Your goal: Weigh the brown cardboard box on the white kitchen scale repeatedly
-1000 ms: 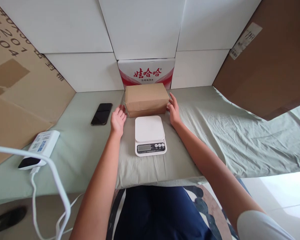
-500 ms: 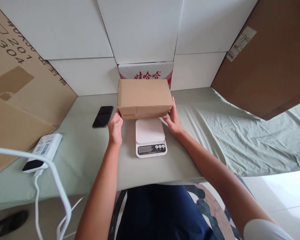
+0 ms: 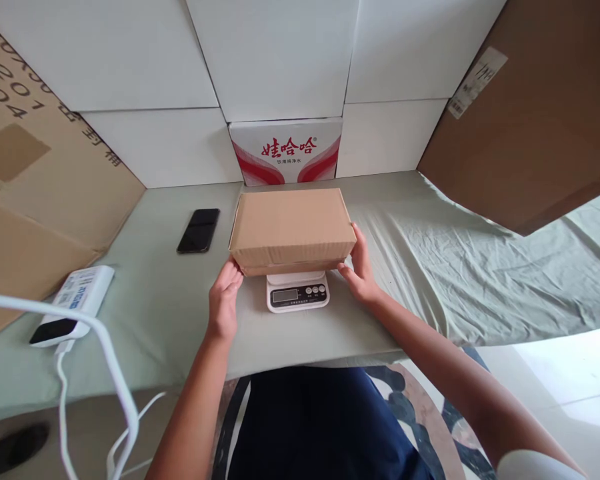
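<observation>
Nearest to me were my own forearms, running forward over my dark lap to the front edge of the table (image 3: 145, 313), which was draped in a pale green cloth. My left hand (image 3: 223, 301) was closed on the lower left corner of the cardboard box (image 3: 291, 225), fingers curled up against its end; my right hand (image 3: 361, 265) gripped the opposite end, palm flat to the side and fingers reaching under the bottom edge. I held it from both ends, I judge, because the box was too wide for one hand and a two-sided hold kept it level. The box sat directly over the white kitchen scale (image 3: 297, 292), covering the platform so that only the front strip with the display and buttons showed. Whether its weight rested on the platform or was carried by my hands, I could not tell from this angle; the display was too small to read. Its long side ran across the scale, overhanging left and right about equally, which I take as centring. Off to the left, near the table's front edge, lay a white power strip (image 3: 73, 303) with a white cable (image 3: 107, 360) looping down past it. Farther back on the left, a black phone (image 3: 199, 230) lay flat, well apart from the box. Against the back wall of white panels stood a red and white carton (image 3: 286, 151), just behind the box, with large brown cardboard sheets leaning in at either side.
</observation>
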Motion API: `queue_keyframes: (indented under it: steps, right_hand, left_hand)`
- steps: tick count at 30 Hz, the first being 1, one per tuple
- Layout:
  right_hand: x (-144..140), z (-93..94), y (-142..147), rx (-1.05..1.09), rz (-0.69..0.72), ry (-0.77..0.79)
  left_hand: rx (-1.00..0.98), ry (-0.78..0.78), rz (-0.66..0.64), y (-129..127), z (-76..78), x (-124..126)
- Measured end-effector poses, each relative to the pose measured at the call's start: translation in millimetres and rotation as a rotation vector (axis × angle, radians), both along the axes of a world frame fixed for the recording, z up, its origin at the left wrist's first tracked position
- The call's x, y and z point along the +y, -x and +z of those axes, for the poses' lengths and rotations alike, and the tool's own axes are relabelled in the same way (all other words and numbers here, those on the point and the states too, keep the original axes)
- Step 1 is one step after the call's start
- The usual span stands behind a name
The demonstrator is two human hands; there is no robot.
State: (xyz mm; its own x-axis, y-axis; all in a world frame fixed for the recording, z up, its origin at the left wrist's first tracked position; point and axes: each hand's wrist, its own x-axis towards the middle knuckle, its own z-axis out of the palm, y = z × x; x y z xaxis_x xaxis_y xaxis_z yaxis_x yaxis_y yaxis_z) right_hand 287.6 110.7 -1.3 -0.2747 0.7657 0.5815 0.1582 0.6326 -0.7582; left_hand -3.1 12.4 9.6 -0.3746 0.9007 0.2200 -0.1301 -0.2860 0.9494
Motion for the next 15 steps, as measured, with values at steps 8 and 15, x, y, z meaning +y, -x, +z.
queue_keyframes:
  steps: [8,15]
  right_hand:
    - [1.6,-0.3,-0.6,0.023,-0.004,-0.007]
    - [-0.1,2.9,-0.5,0.037,-0.014,0.027]
  left_hand:
    - [-0.001,0.012,0.047,0.5,-2.6,-2.0]
    - [0.033,0.011,0.064,0.5,-6.4,-4.8]
